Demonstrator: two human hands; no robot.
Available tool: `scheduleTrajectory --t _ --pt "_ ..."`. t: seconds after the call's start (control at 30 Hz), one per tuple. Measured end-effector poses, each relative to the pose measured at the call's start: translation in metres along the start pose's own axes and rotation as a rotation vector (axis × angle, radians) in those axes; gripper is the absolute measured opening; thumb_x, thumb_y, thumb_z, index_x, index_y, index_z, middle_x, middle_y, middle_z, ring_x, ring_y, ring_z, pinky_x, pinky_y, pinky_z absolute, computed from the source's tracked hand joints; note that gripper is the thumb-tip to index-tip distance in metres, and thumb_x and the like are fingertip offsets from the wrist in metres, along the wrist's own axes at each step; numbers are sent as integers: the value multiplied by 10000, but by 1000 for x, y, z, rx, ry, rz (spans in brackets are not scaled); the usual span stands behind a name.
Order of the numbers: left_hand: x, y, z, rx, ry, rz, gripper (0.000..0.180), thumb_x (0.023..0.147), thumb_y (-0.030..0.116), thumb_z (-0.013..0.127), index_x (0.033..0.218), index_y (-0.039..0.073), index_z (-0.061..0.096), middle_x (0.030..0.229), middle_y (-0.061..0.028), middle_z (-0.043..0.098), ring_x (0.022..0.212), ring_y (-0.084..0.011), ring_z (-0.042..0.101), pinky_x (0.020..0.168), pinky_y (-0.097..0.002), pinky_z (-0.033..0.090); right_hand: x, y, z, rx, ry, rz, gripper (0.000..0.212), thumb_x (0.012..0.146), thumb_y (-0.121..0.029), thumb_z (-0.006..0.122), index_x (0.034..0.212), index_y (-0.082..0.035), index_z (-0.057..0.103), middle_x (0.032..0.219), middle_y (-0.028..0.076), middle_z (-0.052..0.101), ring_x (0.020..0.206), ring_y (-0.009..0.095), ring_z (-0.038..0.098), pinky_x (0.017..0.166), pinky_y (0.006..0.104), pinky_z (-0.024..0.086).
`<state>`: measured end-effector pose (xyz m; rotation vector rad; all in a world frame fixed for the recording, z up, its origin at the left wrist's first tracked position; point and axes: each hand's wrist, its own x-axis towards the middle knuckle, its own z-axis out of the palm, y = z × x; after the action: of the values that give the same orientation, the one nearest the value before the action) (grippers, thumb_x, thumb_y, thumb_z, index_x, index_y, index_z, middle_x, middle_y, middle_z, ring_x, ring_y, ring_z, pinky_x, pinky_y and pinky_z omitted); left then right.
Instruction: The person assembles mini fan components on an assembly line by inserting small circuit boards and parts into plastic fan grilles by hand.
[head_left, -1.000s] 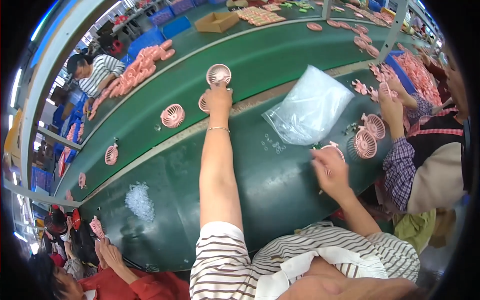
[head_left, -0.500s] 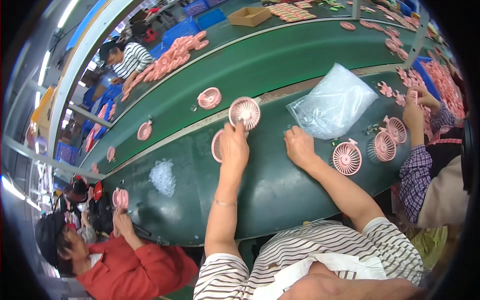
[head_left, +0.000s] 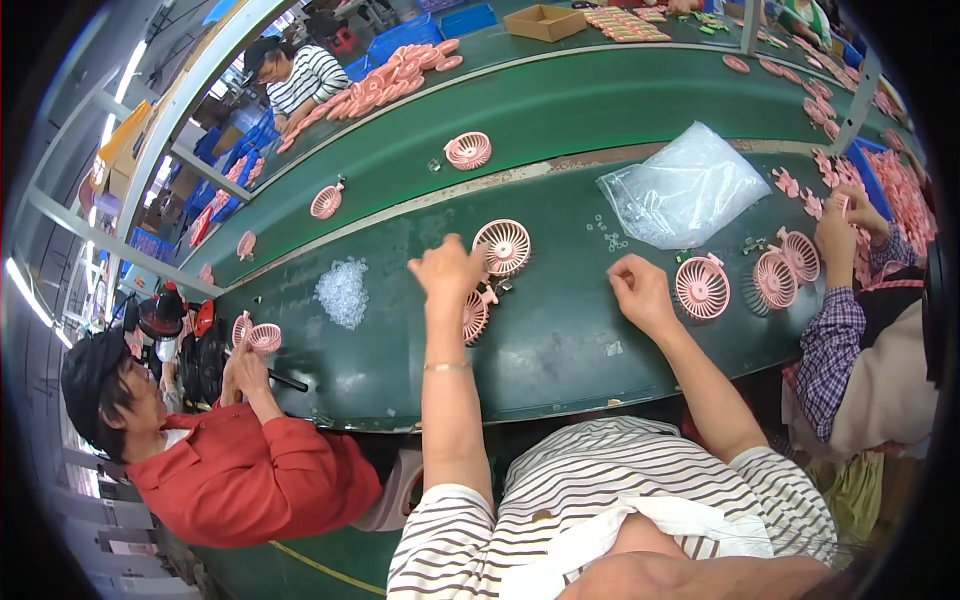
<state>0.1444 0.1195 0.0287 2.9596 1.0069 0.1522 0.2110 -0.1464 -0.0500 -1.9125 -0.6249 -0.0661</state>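
While the part-spread left hand (head_left: 447,272) is adjoining it (grip unclear), a pink, round, slatted housing (head_left: 502,246) is showing mid-frame; the half-curled right hand (head_left: 643,293) is hiding any contents.

The left forearm (head_left: 447,345) hides part of a pink grille (head_left: 476,320).

One left arm (head_left: 455,420), forearm bare, reaching forward nearly straight; left hand (head_left: 450,270) back upward, fingers loosely parted, outermost pointing left. One right arm (head_left: 708,388), bent at the elbow, forearm slanting forward and inward; right hand (head_left: 645,293) well apart from the left, fingers curled.
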Motion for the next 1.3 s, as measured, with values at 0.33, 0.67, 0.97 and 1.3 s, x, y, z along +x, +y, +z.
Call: scheduleTrajectory --t 0.33,0.67,0.97,1.3 --pt "36 13 39 -1184 440 191 68 860 58 614 903 6 605 781 -49 651 700 -100 611 609 -249 476 -16 18 -14 370 -43 255 82 838 -16 596 902 20 632 792 63 642 630 126 615 588 240 502" --pt "41 7 32 -2054 427 -73 144 884 36 574 980 23 467 870 -89 593 758 -164 608 658 -321 546 -15 42 -4 291 14 135 84 858 -3 590 940 2 605 755 -10 574 647 48 500 596 185 414" --pt "-35 75 5 -870 670 920 149 658 51 597 796 107 607 783 -34 612 818 -264 565 743 -379 436 -18 62 -8 426 57 187 95 873 -17 596 968 -26 596 784 -20 572 630 33 510 521 162 395" --pt "-117 68 13 -625 214 977 242 687 60 617 925 94 649 975 -136 619 1010 -306 555 891 -462 410 -18 15 -3 611 39 260 144 845 -78 649 968 -6 634 820 41 644 692 102 600 619 235 494"
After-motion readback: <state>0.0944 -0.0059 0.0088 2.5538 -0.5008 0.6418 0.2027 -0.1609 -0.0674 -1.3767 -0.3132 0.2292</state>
